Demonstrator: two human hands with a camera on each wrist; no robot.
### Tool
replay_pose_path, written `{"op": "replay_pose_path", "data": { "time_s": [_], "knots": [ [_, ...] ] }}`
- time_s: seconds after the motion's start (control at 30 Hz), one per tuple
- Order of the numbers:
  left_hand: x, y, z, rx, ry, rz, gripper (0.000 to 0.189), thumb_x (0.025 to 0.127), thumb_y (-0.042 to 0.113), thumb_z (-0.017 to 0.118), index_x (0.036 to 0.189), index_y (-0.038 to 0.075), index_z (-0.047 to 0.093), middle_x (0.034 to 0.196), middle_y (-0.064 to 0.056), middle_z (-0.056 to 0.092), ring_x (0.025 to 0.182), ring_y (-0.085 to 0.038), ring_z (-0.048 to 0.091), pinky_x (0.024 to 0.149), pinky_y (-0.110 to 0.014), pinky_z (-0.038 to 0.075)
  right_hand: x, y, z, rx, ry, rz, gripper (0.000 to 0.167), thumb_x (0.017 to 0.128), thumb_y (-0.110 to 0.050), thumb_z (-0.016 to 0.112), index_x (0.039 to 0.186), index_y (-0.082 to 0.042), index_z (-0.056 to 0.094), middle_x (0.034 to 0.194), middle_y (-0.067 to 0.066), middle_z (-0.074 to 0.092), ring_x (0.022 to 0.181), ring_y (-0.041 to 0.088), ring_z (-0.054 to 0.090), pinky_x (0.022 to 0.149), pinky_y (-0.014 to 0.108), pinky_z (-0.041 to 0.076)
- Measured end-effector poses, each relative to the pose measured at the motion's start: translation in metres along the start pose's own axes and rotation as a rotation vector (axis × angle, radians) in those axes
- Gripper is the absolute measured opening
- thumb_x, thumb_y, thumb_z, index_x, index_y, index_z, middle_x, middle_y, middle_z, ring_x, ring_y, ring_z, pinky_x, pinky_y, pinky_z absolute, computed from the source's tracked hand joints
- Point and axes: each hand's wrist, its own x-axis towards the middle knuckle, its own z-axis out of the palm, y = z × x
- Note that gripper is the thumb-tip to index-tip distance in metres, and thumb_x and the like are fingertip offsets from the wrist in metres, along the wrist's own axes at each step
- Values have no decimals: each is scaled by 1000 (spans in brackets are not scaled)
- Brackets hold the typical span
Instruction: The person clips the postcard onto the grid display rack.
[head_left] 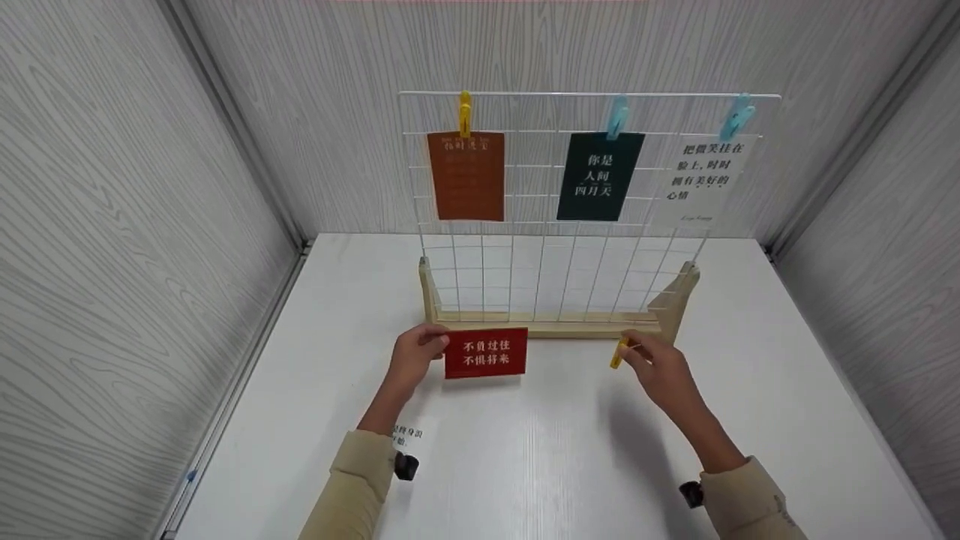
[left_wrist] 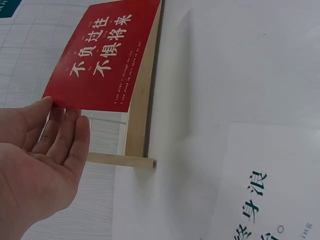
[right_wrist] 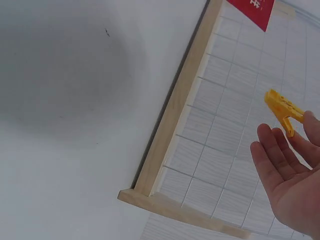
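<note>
My left hand (head_left: 417, 354) pinches a red card (head_left: 486, 354) with white lettering by its left edge, holding it up in front of the rack's wooden base. In the left wrist view the thumb and fingertips grip one corner of that card (left_wrist: 107, 55). A yellow clothespin (head_left: 619, 352) is pinched in my right hand (head_left: 660, 369), off to the right of the card. The right wrist view has this clothespin (right_wrist: 284, 111) between thumb and forefinger, while the other fingers extend loosely. Behind both hands stands a white wire grid (head_left: 525, 262) on a wooden base (head_left: 555, 328).
Clipped along the grid's top hang an orange-brown card (head_left: 469, 180) by a yellow clothespin (head_left: 465, 116), a dark green card (head_left: 600, 180) and a white card (head_left: 701, 184) by light blue clothespins (head_left: 618, 118). Another white card (left_wrist: 280, 190) lies on the table under the left forearm.
</note>
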Motion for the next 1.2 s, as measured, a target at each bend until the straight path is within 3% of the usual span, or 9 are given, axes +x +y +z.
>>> {"op": "replay_pose_path", "data": {
  "time_s": [0.27, 0.57, 0.83, 1.07, 1.2],
  "knots": [
    [9, 13, 6, -15, -10, 33, 23, 100, 14, 63, 120, 3, 68, 115, -12, 67, 101, -24, 69, 86, -34, 59, 12, -14, 8, -9, 16, -69, 37, 101, -12, 61, 136, 1, 59, 113, 15, 65, 106, 29, 65, 90, 47, 55],
    [20, 22, 13, -40, -19, 75, 19, 100, 11, 63, 116, 3, 68, 114, -14, 67, 103, -24, 69, 88, -34, 59, 25, -25, 16, 3, 20, -122, 29, 98, -12, 66, 126, -5, 65, 115, 12, 64, 105, 26, 68, 85, 38, 58],
    [28, 29, 14, 2, 25, 88, 19, 100, 15, 62, 117, 8, 69, 114, -12, 66, 103, -25, 68, 88, -41, 58, 39, -37, 23, 34, 62, -165, 34, 96, -10, 68, 128, 1, 65, 108, 13, 68, 102, 26, 68, 85, 41, 58],
    [35, 36, 16, 36, 39, 103, 19, 100, 15, 62, 115, 8, 70, 113, -9, 67, 107, -22, 63, 90, -35, 57, 51, -44, 34, 47, 56, -210, 33, 98, -3, 62, 130, 2, 62, 114, 16, 66, 101, 24, 66, 85, 36, 58],
    [38, 39, 18, 34, 42, 125, 19, 101, 13, 60, 116, 6, 69, 113, -10, 66, 107, -22, 65, 91, -32, 57, 56, -49, 39, 55, 25, -205, 28, 99, -6, 62, 127, -1, 62, 115, 13, 66, 103, 24, 66, 87, 38, 58]
  ]
}}
